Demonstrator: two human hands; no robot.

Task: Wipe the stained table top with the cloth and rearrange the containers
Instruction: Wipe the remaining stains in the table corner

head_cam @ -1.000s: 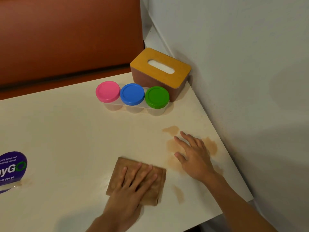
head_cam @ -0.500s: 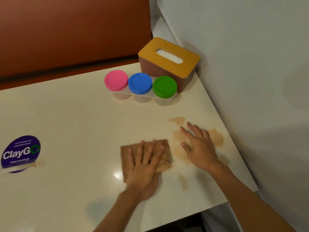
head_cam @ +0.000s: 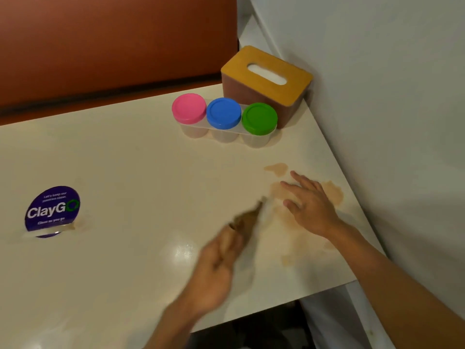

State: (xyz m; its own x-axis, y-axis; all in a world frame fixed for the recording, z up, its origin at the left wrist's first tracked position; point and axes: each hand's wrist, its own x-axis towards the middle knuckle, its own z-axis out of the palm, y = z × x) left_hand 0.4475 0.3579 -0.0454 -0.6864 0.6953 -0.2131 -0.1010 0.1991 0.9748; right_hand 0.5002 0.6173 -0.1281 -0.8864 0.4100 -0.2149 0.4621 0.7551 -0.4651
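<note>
cloth (head_cam: 247,221) blurring under my left hand (head_cam: 214,270), grip unclear; my right hand (head_cam: 310,206) is lying flat, fingers spread, on the stain (head_cam: 332,195) beside it.

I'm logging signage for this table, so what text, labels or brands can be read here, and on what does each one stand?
"ClayGO": large white letters, the last one drawn as a green ring, on the round purple sign standing on the table.
Small lines above and below that word on the same sign: too blurred to read.
Tissue box and the three lidded containers: no text visible.
</note>
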